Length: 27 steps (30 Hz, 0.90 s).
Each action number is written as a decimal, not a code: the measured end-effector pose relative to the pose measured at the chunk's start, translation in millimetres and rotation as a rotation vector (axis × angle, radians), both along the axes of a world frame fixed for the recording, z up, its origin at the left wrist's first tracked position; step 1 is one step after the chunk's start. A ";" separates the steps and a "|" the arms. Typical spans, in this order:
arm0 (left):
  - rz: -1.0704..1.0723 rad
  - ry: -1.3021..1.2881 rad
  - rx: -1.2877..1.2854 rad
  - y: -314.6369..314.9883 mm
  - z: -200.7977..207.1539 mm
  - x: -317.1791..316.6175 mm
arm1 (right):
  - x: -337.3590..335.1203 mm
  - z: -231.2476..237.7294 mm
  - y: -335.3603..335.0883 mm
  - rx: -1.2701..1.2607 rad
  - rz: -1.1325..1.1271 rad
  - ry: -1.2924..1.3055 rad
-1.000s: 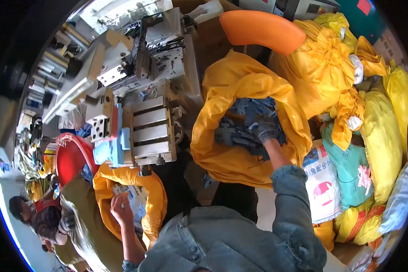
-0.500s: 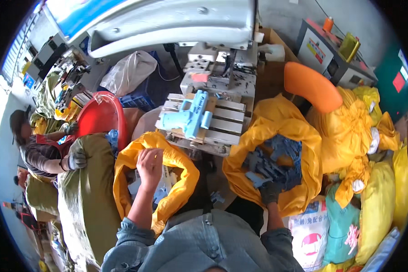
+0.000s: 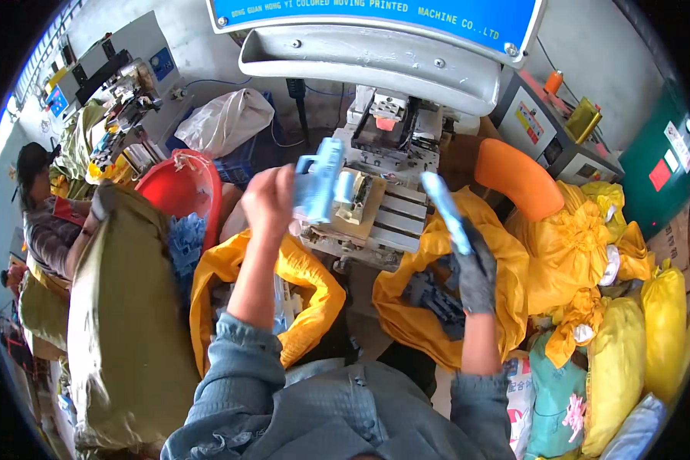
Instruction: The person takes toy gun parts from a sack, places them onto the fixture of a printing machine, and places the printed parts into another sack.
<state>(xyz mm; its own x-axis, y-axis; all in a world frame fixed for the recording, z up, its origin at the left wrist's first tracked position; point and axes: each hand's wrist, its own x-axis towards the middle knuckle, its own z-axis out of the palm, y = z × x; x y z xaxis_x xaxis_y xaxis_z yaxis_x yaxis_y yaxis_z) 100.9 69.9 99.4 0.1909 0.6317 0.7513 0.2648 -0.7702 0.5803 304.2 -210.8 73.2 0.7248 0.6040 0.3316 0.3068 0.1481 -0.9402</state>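
Fingers (image 3: 286, 184) of the left hand (image 3: 268, 203), which is bare, are closed on one end of a light blue toy gun (image 3: 326, 180). This toy is at eleven o'clock from the middle of the view, in front of a wooden block (image 3: 371, 213) on the machine table (image 3: 402, 206); if they touch, I cannot tell. Right hand (image 3: 474, 270), in dark grey glove, is between three and four o'clock, clamped around the lower end of another light blue piece (image 3: 445, 208), which points toward eleven o'clock. At four o'clock stands an open yellow bag (image 3: 510, 291) with blue-grey pieces (image 3: 437, 300) inside. Toward nine o'clock there is a red tub (image 3: 178, 184), holding more blue pieces (image 3: 187, 239).
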 end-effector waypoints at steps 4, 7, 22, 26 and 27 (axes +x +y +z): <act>0.122 0.039 -0.173 -13.5 -18.6 -83.7 | -21.5 43.5 79.7 -0.005 0.278 -0.539; 0.249 0.242 -0.192 -33.7 -68.3 -144.7 | -32.7 30.2 114.0 -0.296 0.272 -0.612; 0.082 0.606 -0.226 -54.2 -117.7 -137.3 | -27.7 -86.0 -19.9 -0.134 -0.237 -0.653; 0.040 0.659 -0.230 -59.3 -124.6 -113.9 | 37.3 -213.3 -68.0 -0.314 -0.300 -0.069; 0.001 0.657 -0.229 -64.2 -122.8 -107.0 | 57.1 -245.5 -73.5 -0.487 -0.375 -0.064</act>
